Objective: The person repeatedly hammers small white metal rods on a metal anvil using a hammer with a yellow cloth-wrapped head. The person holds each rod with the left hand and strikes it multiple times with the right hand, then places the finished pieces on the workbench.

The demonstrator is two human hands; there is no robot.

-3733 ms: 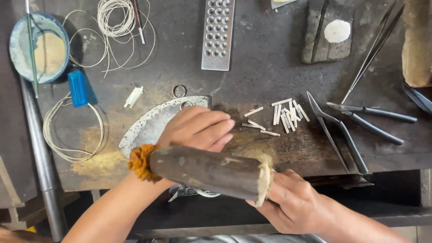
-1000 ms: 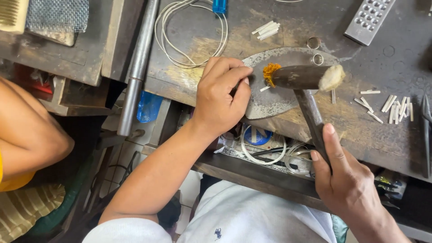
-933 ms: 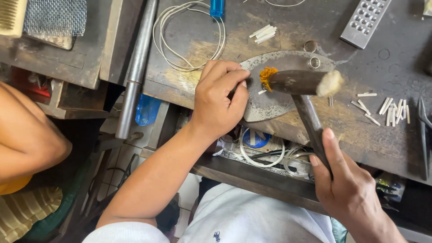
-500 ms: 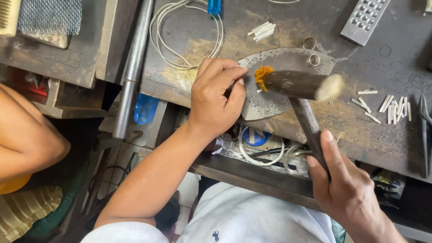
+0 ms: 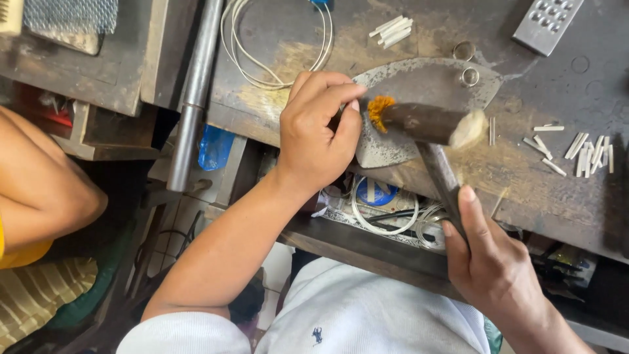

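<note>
Mallet (image 5: 426,124): lay head-down over the grey metal plate (image 5: 432,82), dark barrel head with a pale right face and an orange frayed left end; handle ran down toward the right hand.
Right hand (image 5: 488,259): closed around the lower handle, index finger stretched up along it.
Left hand (image 5: 318,128): fingers curled and pinched at the plate's left edge, just beside the orange end; what it pinched was hidden, cannot tell.
Change: from half a second back, the mallet head sat slightly lower and nearer the left fingertips; left hand kept its spot.
Meaning: judged as mid-hammering, a blow landing on whatever the left hand steadied.
Worktop (image 5: 550,190): dark, scuffed.
Nearby: short white rods (image 5: 580,147) right of the head, two small rings (image 5: 466,62) above it, white wire coil (image 5: 275,46) upper left, perforated metal block (image 5: 547,23) upper right.
</note>
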